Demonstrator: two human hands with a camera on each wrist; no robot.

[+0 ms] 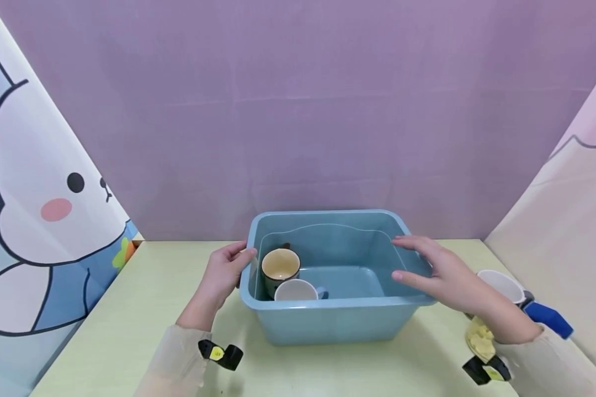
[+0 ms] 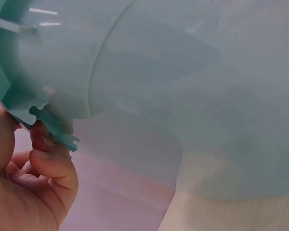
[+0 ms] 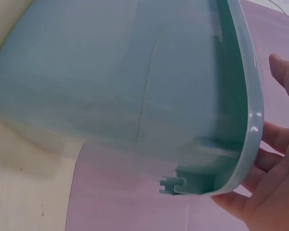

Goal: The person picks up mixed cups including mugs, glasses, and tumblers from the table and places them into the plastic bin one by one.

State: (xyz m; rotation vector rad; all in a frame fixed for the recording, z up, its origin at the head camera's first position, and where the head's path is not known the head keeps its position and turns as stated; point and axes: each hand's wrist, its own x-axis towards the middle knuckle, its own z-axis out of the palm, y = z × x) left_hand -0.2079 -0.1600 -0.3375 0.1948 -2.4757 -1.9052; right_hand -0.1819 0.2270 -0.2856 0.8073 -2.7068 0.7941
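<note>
A blue plastic tub stands on the table with two mugs inside at its left end. One is a dark mug with a cream inside; in front of it is a white-lined mug with a blue-grey handle. My left hand grips the tub's left rim, thumb on top and fingers curled under the lip. Over the right rim, my right hand is spread, thumb and fingers apart. In the right wrist view its fingertips are right at the rim's outer side.
Beyond my right wrist are a white round vessel, a blue object and a yellow object, partly hidden by the forearm. A purple cloth backdrop rises behind the pale table, with printed cloth at both sides.
</note>
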